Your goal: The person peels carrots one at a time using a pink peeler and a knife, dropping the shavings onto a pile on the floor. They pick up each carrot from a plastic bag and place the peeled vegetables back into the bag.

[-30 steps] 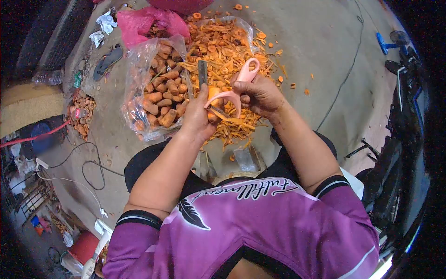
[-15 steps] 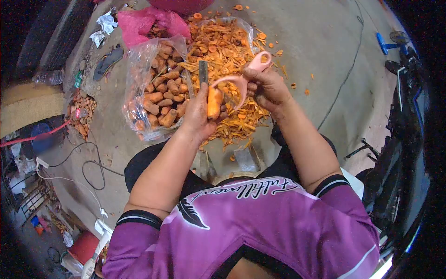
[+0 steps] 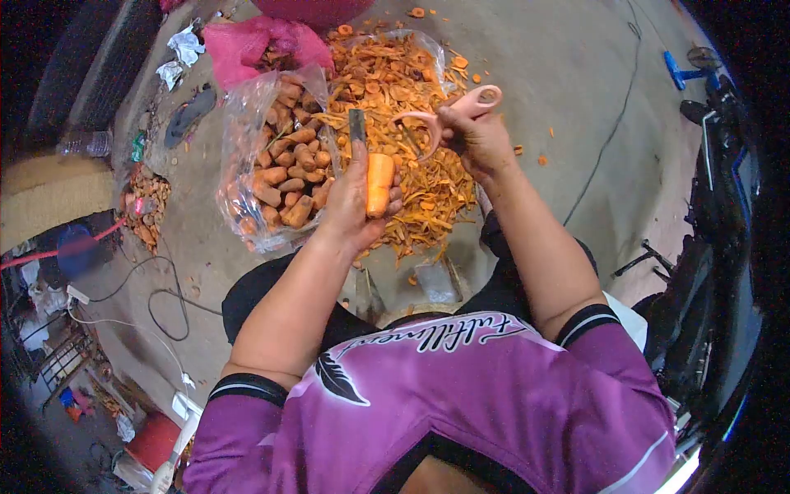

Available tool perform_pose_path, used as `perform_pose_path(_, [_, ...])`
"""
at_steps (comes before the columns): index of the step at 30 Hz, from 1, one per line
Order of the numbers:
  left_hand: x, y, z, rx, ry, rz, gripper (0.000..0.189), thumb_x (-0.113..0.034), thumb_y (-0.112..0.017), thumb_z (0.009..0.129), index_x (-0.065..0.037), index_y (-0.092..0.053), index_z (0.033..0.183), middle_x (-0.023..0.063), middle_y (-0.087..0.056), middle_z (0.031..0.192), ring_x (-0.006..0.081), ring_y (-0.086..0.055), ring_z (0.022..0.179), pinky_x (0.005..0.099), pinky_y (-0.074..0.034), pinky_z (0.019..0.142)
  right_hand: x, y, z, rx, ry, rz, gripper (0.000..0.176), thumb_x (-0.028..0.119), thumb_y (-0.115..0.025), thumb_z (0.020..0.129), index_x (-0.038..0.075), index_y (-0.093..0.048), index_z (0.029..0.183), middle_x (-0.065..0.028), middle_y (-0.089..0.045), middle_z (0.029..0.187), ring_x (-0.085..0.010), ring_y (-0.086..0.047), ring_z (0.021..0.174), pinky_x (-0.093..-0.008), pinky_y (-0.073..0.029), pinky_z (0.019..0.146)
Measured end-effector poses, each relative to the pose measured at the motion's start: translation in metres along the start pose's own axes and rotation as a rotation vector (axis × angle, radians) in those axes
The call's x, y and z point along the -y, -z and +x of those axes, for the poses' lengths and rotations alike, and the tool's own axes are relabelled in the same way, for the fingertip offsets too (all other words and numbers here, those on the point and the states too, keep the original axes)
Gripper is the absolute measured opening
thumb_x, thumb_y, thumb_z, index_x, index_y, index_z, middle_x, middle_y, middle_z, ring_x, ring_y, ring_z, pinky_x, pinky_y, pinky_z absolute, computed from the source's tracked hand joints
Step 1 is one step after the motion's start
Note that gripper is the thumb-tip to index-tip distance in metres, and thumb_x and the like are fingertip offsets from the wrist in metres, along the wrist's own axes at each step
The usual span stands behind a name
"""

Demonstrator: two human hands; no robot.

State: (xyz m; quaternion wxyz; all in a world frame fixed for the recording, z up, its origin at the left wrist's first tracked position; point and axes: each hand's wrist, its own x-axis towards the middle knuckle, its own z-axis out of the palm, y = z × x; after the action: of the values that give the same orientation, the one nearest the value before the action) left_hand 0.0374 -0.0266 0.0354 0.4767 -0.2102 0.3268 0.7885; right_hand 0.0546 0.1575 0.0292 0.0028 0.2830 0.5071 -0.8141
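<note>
Just left of the frame's centre, carrot [image 3: 379, 185]: lies below and to the left of the right-hand grip, apart from the peeler; long axis runs nearly up and down the frame.
Left hand [image 3: 354, 198]: nearer, wrapped around the carrot, with a flat grey strip [image 3: 356, 125] jutting above the thumb.
Right hand [image 3: 484, 140]: closed on the pink peeler [image 3: 467, 104], above and to the right; forked head points left, towards the carrot's side.
Peel pile [image 3: 436, 193]: spreads behind and beneath both hands, upper middle of the frame.
Clear bag [image 3: 234, 136]: sits left of the pile, full of rough carrots [image 3: 298, 210].
Pink mesh sack [image 3: 234, 45]: slumps at upper left.
Count: one carrot in hand, one peeler, one grey strip, one clear bag, one mesh sack; rough carrots many, too overlapped to number.
</note>
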Motion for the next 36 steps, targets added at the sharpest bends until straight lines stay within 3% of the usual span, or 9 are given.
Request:
perform_pose_path(5, [-0.001,-0.008,-0.003,-0.147,-0.113,0.087,0.041,-0.047,-0.038,0.082,-0.007,-0.048,0.085,0.0011,-0.048,0.068,0.0131,-0.048,0.057,0.0257,-0.039,0.047,0.005,-0.007,-0.011,0.229,-0.162,0.197,0.011,0.011,-0.061,0.073,0.004,-0.052,0.074,-0.0020,-0.051,0.059,-0.0089,-0.047,0.046,-0.0205,-0.040,0.043])
perform_pose_path(10, [0.005,0.002,0.003,-0.150,-0.057,0.001,0.041,-0.044,-0.038,0.083,-0.005,-0.049,0.088,0.0062,-0.052,0.073,0.0147,-0.051,0.061,0.0262,-0.044,0.051,-0.003,-0.018,-0.024,0.397,-0.350,0.204,0.011,0.010,-0.061,0.072,0.004,-0.052,0.073,-0.0021,-0.053,0.061,-0.0079,-0.047,0.046,-0.0186,-0.038,0.041])
perform_pose_path(14, [0.006,0.004,0.000,-0.175,-0.066,0.138,0.039,-0.042,-0.038,0.084,-0.005,-0.050,0.088,0.0063,-0.053,0.074,0.0138,-0.052,0.063,0.0257,-0.044,0.052,0.001,0.000,-0.001,0.173,-0.042,-0.011,0.011,0.010,-0.062,0.071,0.004,-0.053,0.072,-0.0031,-0.053,0.060,-0.0103,-0.048,0.046,-0.0223,-0.041,0.043])
perform_pose_path(15, [0.005,0.001,-0.001,-0.141,-0.063,0.112,0.039,-0.042,-0.038,0.084,-0.005,-0.050,0.088,0.0058,-0.053,0.073,0.0137,-0.051,0.060,0.0254,-0.044,0.050,0.009,-0.005,-0.003,-0.015,0.027,-0.121,0.011,0.011,-0.062,0.071,0.004,-0.053,0.072,-0.0029,-0.053,0.060,-0.0111,-0.048,0.047,-0.0231,-0.041,0.043])
perform_pose_path(18, [0.002,-0.007,-0.003,-0.115,-0.077,0.084,0.039,-0.041,-0.038,0.084,-0.004,-0.051,0.087,0.0048,-0.052,0.069,0.0132,-0.050,0.054,0.0249,-0.044,0.047,0.006,0.005,0.002,0.012,-0.037,0.074,0.013,0.011,-0.062,0.071,0.003,-0.052,0.074,-0.0029,-0.052,0.060,-0.0105,-0.049,0.047,-0.0224,-0.041,0.043])
perform_pose_path(25, [0.009,0.018,0.012,-0.111,-0.082,0.070,0.031,-0.035,-0.039,0.085,-0.006,-0.049,0.088,0.0067,-0.054,0.075,0.0137,-0.053,0.062,0.0256,-0.046,0.052,-0.001,-0.016,-0.024,0.460,-0.286,0.171,0.013,0.011,-0.062,0.071,0.003,-0.052,0.076,-0.0028,-0.053,0.061,-0.0089,-0.048,0.046,-0.0200,-0.038,0.041])
perform_pose_path(28, [0.005,0.016,0.010,-0.106,-0.091,0.151,0.032,-0.035,-0.038,0.086,-0.005,-0.049,0.088,0.0076,-0.055,0.076,0.0142,-0.053,0.062,0.0256,-0.046,0.053,-0.002,-0.008,-0.015,0.429,-0.240,0.096,0.012,0.011,-0.062,0.071,0.003,-0.053,0.074,-0.0029,-0.053,0.060,-0.0095,-0.048,0.047,-0.0206,-0.038,0.041])
perform_pose_path(31, [0.005,0.001,0.002,-0.125,-0.091,0.183,0.034,-0.037,-0.037,0.086,-0.006,-0.048,0.088,0.0061,-0.052,0.069,0.0144,-0.052,0.058,0.0253,-0.045,0.048,0.008,0.002,0.004,0.026,0.009,-0.010,0.012,0.012,-0.062,0.071,0.004,-0.052,0.072,-0.0026,-0.051,0.058,-0.0103,-0.047,0.046,-0.0211,-0.038,0.042])
perform_pose_path(36, [0.002,0.000,0.002,-0.163,-0.059,0.118,0.038,-0.042,-0.036,0.085,-0.007,-0.048,0.090,0.0061,-0.052,0.073,0.0163,-0.052,0.062,0.0267,-0.045,0.050,0.006,0.003,-0.004,0.177,-0.114,0.114,0.012,0.013,-0.061,0.073,0.005,-0.051,0.074,-0.0011,-0.050,0.058,-0.0089,-0.046,0.046,-0.0205,-0.038,0.042])
